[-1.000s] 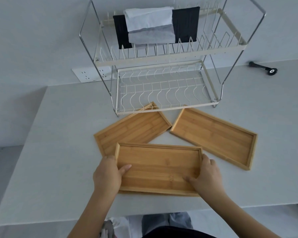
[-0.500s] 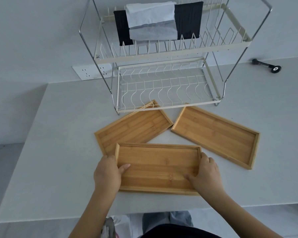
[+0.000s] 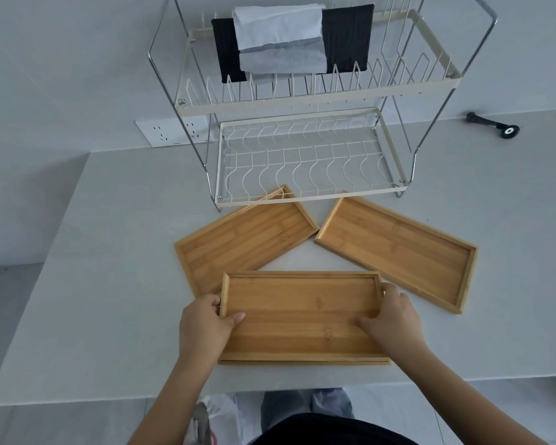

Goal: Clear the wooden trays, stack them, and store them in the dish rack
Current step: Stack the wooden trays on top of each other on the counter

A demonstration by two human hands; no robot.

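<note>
Three empty wooden trays lie on the white table (image 3: 109, 284). The nearest tray (image 3: 302, 309) sits lengthwise in front of me, and a second wooden edge shows under its front side. My left hand (image 3: 203, 326) grips its left end, thumb inside the rim. My right hand (image 3: 395, 322) grips its right end the same way. Behind it, a left tray (image 3: 247, 239) and a right tray (image 3: 398, 248) lie angled, their far corners against the two-tier wire dish rack (image 3: 302, 200). The left tray's corner pokes under the rack's lower tier.
A white cloth (image 3: 280, 36) and a black cloth (image 3: 347, 36) hang over the rack's upper tier. A wall socket (image 3: 174, 131) sits behind the rack on the left. A small black tool (image 3: 495, 125) lies at the table's far right. The table's front edge is just below the near tray.
Both hands stay on the ends of the nearest tray, which has barely shifted. My left fingers now curl further around its left edge. The other two trays have not moved.
</note>
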